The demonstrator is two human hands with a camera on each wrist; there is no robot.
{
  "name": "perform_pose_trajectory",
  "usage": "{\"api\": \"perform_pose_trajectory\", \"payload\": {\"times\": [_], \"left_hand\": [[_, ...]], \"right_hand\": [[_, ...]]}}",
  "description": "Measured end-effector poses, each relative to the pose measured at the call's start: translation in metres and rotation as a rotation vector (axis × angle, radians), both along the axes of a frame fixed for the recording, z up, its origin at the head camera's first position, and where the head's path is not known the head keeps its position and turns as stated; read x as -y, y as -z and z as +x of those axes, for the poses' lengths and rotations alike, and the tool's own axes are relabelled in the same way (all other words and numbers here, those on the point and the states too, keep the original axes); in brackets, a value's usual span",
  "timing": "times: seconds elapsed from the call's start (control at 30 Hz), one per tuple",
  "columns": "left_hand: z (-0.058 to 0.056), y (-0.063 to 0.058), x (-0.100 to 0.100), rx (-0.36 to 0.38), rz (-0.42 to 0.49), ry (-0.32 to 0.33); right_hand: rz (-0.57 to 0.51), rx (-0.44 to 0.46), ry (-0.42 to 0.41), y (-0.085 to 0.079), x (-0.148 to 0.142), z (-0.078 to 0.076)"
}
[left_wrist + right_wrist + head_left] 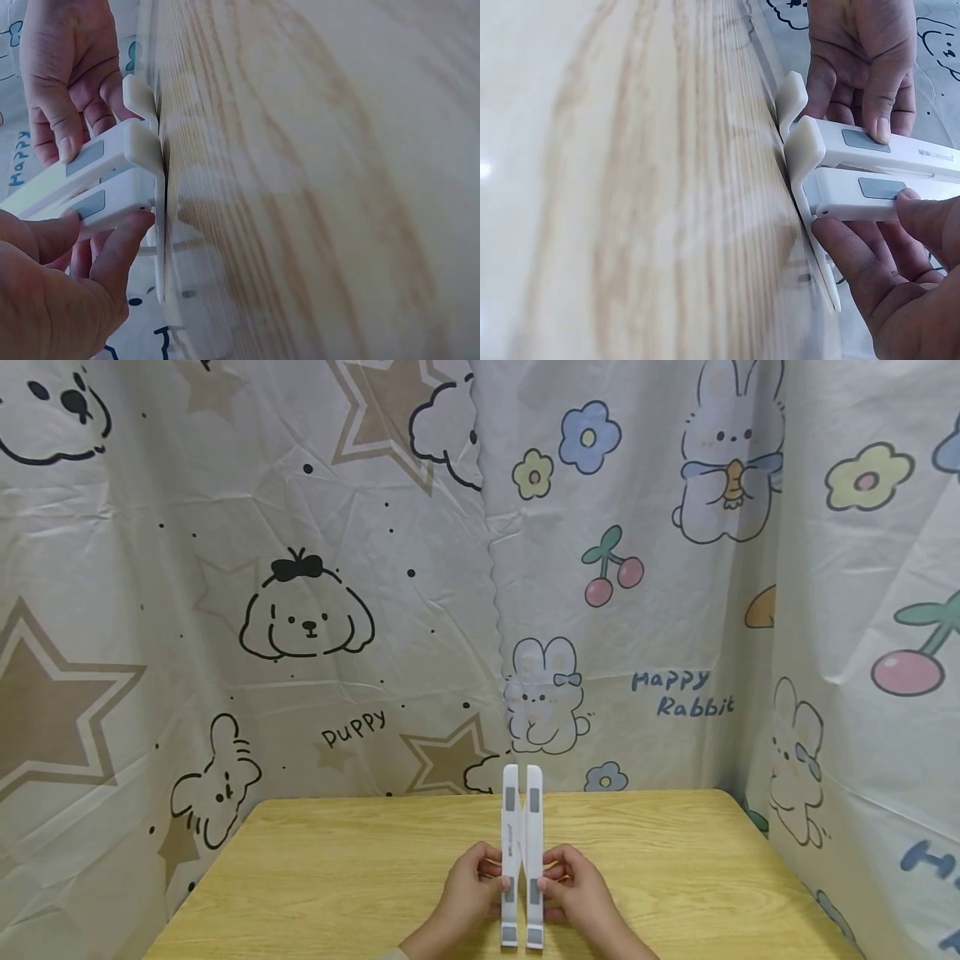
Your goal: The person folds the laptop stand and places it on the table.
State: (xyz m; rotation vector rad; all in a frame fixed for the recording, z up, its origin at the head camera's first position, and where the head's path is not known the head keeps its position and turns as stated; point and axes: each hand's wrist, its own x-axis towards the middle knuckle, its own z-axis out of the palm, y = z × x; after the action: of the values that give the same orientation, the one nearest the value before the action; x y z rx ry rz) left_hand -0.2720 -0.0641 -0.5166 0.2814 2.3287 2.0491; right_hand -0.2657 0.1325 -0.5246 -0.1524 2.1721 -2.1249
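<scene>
A white folding laptop stand (511, 847) with grey rubber pads is held over the front middle of the table, its two long bars side by side with a narrow gap. My left hand (472, 889) grips the left bar, thumb on its top face near a grey pad. On the other bar, my right hand (583, 891) holds in the same way, fingers curled beneath. Curved white end hooks (805, 146) show in the right wrist view. In the left wrist view, the left thumb and fingers pinch the nearer bar (112, 206). Some fingertips are hidden beneath the bars.
The yellow wood-grain table (360, 860) stretches out around the hands. Behind it and at both sides hangs a pale curtain (450, 602) printed with puppies, rabbits, stars and flowers.
</scene>
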Motion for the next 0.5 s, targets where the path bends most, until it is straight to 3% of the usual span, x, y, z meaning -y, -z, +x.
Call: {"api": "perform_pose_trajectory", "payload": {"times": [0.5], "left_hand": [[0.0008,-0.0026,-0.0034,-0.037,0.009,0.009]], "right_hand": [[-0.014,-0.040,-0.001,0.0030,0.0079,-0.0020]]}}
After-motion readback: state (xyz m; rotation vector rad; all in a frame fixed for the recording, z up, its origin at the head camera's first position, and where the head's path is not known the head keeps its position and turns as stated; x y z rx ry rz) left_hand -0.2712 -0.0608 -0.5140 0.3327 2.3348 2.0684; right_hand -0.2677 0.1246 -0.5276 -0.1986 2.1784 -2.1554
